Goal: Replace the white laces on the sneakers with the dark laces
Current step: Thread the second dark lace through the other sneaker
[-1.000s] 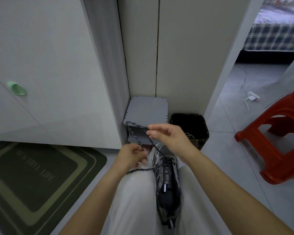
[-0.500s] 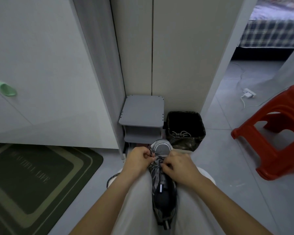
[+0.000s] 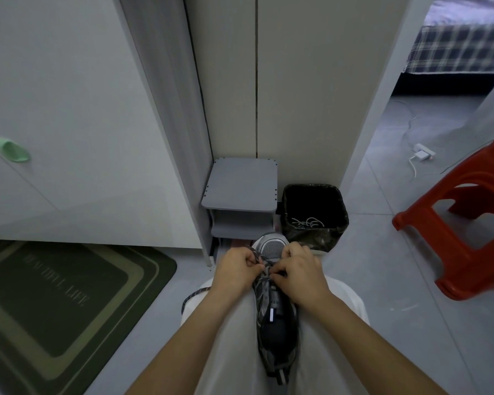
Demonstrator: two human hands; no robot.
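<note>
White laces lie in the bin. My left hand and right hand each pinch the dark lace at the toe eyelets of the sneaker; I judge the upper eyelets unlaced.

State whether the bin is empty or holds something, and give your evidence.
Not empty: white laces lie at the bottom of the bin.

Sneaker on lap; bin R of shelf; mat L.

Dim grey hallway corner.
A shelf and bin stood against the wall; mat left, stool right, perhaps a bed beyond.
</note>
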